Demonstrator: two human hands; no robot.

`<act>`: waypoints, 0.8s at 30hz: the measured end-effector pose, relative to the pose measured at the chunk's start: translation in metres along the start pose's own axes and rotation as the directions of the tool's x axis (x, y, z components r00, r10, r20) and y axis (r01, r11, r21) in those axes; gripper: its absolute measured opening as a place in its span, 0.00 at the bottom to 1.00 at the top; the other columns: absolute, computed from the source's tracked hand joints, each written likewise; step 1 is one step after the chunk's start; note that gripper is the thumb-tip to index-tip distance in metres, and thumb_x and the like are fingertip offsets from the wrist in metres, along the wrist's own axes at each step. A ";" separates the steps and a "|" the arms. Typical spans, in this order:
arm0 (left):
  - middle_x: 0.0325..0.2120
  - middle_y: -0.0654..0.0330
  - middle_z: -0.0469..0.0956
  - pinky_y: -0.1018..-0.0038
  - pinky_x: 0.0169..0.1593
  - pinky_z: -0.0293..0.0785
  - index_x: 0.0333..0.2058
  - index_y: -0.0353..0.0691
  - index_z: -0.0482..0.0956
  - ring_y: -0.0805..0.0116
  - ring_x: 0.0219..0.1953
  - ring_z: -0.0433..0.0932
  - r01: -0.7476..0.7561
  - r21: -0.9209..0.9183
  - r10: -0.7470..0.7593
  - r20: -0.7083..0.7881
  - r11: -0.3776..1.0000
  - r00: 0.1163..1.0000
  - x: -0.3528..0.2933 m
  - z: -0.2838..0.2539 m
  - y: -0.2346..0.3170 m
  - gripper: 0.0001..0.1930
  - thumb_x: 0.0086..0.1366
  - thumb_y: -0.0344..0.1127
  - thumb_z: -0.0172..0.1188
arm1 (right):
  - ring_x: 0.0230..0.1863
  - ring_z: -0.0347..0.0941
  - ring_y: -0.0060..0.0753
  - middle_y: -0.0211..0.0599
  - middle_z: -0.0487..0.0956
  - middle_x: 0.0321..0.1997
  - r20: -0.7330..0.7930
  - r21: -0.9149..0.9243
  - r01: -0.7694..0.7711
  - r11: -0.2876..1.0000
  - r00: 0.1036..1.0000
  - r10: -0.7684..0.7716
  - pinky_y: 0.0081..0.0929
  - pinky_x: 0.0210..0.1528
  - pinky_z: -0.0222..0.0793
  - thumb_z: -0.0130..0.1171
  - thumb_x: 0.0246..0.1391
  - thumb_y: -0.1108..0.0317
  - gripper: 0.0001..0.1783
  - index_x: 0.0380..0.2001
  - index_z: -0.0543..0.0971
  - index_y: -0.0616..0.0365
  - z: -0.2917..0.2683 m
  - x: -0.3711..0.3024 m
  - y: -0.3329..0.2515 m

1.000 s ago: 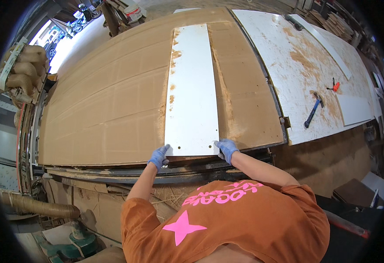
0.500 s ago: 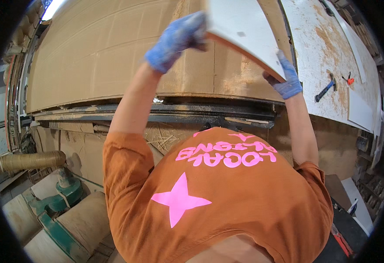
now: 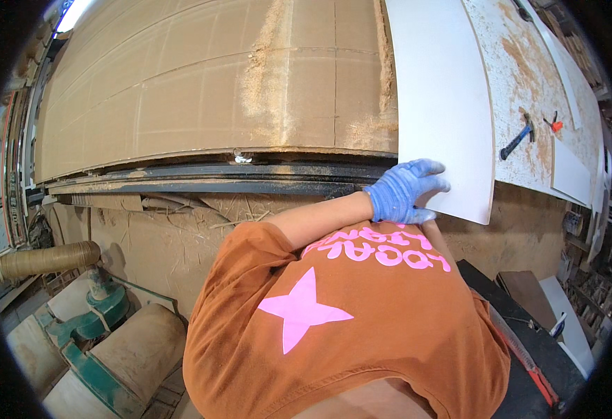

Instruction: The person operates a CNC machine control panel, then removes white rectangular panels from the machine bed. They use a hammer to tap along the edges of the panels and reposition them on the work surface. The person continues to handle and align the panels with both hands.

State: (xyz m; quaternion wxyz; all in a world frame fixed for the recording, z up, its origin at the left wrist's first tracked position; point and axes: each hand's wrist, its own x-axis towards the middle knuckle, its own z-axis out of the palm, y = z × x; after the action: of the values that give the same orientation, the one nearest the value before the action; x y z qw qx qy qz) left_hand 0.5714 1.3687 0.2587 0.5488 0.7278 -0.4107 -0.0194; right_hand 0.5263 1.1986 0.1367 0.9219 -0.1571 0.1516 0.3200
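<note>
A long white board (image 3: pixel 446 91) lies flat, running away from me, with its near end by my chest. My left hand (image 3: pixel 404 190), in a blue knit work glove, reaches across to the board's near left corner. Its fingers are spread over the white face and its thumb points toward me. Only a bit of my right forearm (image 3: pixel 437 239) shows below the board's near end. The right hand itself is hidden behind the left hand or the board.
A brown sheet (image 3: pixel 194 91) with lines and sawdust fills the left, bordered by black rails (image 3: pixel 250 176). On the dusty white surface (image 3: pixel 529 164) at right lie a hammer (image 3: pixel 517 141) and a small red tool (image 3: pixel 556 126). A green-and-beige machine (image 3: pixel 103 328) with a hose stands lower left.
The board was held up and tilted between both gloved hands; now it lies flat, further right. My left hand has moved right and nearer to its near corner. My right hand has gone from sight.
</note>
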 end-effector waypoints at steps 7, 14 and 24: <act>0.58 0.47 0.66 0.55 0.62 0.61 0.56 0.45 0.70 0.45 0.59 0.65 0.283 0.576 -0.292 -0.080 0.767 0.953 -0.062 -0.043 -0.067 0.32 0.54 0.51 0.63 | 0.15 0.61 0.24 0.24 0.65 0.17 0.216 0.072 -0.051 0.996 0.976 0.034 0.33 0.34 0.64 0.35 0.66 0.51 0.22 0.44 0.72 0.55 -0.013 0.015 0.009; 0.62 0.53 0.61 0.54 0.64 0.55 0.61 0.51 0.66 0.48 0.64 0.59 0.457 0.777 -0.450 -0.254 0.432 0.856 -0.088 -0.095 -0.108 0.38 0.54 0.61 0.61 | 0.14 0.60 0.21 0.20 0.65 0.14 0.296 0.308 -0.102 0.946 0.955 0.007 0.29 0.34 0.57 0.32 0.65 0.45 0.27 0.43 0.74 0.53 -0.017 0.022 0.023; 0.58 0.53 0.65 0.55 0.62 0.56 0.55 0.55 0.73 0.48 0.60 0.62 0.306 0.817 -0.352 -0.137 0.488 0.926 -0.093 -0.094 -0.105 0.33 0.51 0.60 0.64 | 0.64 0.59 0.50 0.45 0.67 0.62 0.042 -0.431 -0.246 -0.868 0.956 -0.292 0.42 0.66 0.54 0.51 0.54 0.43 0.33 0.57 0.68 0.53 -0.083 -0.002 0.014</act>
State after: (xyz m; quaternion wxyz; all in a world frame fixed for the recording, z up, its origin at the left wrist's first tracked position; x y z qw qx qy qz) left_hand 0.6155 1.5063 0.1713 0.1185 0.9626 -0.2376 0.0533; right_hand 0.5015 1.1761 0.0598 0.0431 -0.9762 -0.1558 0.1447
